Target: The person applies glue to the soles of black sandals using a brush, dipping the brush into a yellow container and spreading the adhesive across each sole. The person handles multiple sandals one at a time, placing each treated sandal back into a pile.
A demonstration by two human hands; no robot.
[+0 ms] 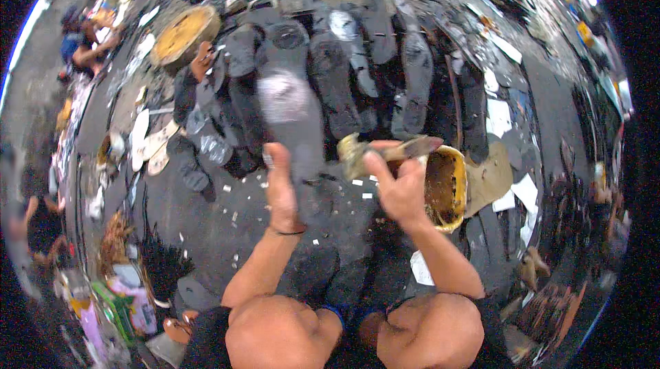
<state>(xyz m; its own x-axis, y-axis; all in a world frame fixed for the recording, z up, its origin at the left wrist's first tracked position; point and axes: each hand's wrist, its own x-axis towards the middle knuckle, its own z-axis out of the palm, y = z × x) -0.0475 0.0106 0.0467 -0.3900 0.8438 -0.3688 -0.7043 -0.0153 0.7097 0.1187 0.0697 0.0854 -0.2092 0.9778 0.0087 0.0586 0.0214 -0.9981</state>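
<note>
My left hand [282, 190] is closed along the near left edge of a long dark shoe sole [294, 139], blurred by motion, with a pale patch on its upper face. The sole points away from me, over other soles. My right hand [401, 187] grips a brush [354, 156] with a wooden handle and a clotted, yellowish head turned toward the sole. Brush and sole are apart. Just right of that hand, partly behind it, stands a yellow tub [457, 194] with brown residue inside. Beyond my hands, several dark soles [333, 84] lie side by side in rows.
A round wooden block [184, 36] stands at the far left. Light insole-shaped pieces [159, 146] lie left of the soles, white scraps [526, 190] to the right. Small white bits dot the dark ground. Another person [86, 42] sits at the upper left.
</note>
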